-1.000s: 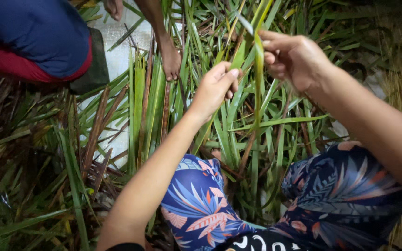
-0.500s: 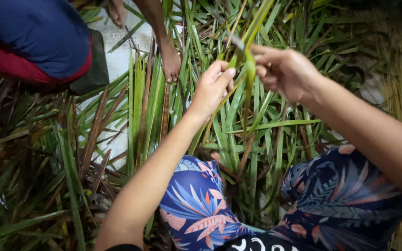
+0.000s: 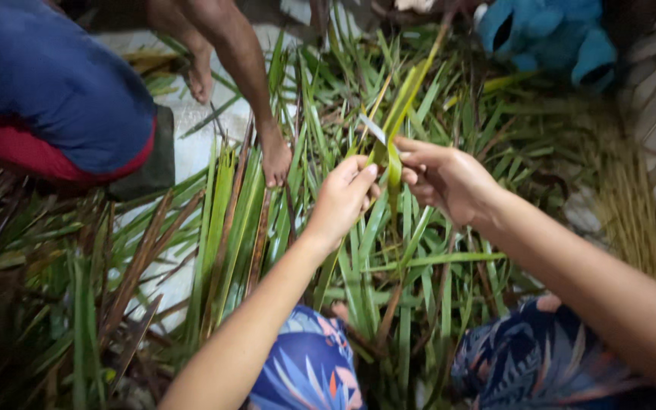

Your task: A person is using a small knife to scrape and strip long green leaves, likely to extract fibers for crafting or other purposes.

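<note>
Head view: both the left hand [image 3: 341, 199] and right hand [image 3: 443, 176] pinch a long green leaf [image 3: 393, 133], seemingly light, flexible, best held near its fold.

Head camera, single view: worn on the person's head, facing steeply down and forward, close above both forearms, knees at the lower edge, leaf-strewn ground [image 3: 419, 304] filling the frame.

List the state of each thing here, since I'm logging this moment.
left hand: pinching the green leaf
right hand: gripping the same leaf
green leaf: held up, bent between the hands
leaf pile: spread flat on the ground
other person's hand: resting on the pile
</note>
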